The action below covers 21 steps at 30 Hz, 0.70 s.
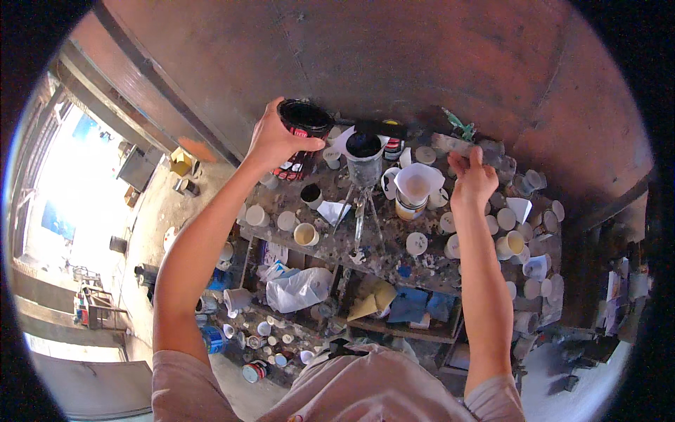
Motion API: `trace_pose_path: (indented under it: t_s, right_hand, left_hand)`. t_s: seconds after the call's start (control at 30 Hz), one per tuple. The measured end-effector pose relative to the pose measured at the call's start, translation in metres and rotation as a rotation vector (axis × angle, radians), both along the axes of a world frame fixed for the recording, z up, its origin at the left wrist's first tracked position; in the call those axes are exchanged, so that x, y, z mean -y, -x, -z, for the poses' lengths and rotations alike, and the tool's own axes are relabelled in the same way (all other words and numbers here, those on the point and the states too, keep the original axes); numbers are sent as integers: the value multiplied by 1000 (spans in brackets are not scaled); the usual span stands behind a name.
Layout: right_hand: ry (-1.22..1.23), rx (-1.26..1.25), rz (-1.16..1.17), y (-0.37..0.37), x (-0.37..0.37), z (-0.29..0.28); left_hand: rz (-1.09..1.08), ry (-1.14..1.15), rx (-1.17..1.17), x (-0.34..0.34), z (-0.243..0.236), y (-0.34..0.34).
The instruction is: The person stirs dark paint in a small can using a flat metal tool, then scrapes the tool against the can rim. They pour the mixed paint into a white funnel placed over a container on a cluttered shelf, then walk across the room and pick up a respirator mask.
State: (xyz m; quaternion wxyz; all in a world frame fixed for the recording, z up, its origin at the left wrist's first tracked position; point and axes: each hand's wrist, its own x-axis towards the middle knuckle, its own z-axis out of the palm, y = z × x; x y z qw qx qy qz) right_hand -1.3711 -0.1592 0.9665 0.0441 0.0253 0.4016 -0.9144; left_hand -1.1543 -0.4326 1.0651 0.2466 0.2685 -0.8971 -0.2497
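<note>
My left hand (275,144) is wrapped round a black paint can (302,133) with a dark rim and red on its label, raised above the back of the bench. Just right of it stands a spray gun cup (365,165) on a thin stand, with dark paint inside and a white paper strainer (342,141) at its rim. My right hand (472,184) hovers over the bench's right side, fingers loosely bent and apart, with nothing visible in them. Left of that hand, a white paper cone strainer (420,181) sits in a small can (410,209).
Cups and round lids crowd the paint-stained bench (383,250), among them a cup of cream paint (306,234) and a yellowish cup (511,243). A green tool (458,125) lies at the back. Below are open drawers with a plastic bag (299,288) and blue cloth (409,304).
</note>
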Motion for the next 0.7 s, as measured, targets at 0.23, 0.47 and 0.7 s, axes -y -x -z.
trace_pose_path:
  t_s: [0.23, 0.47, 0.7]
  right_hand:
    - [4, -114, -182, -14, -39, -16]
    - [-508, -500, -481, -50, -87, -36]
    - [-993, -487, -751, -60, -133, 9]
  left_hand:
    - [89, -1, -40, -45, 45, -70]
    - [295, -71, 121, -144, 130, -86]
    - [493, -225, -138, -260, 247, -32]
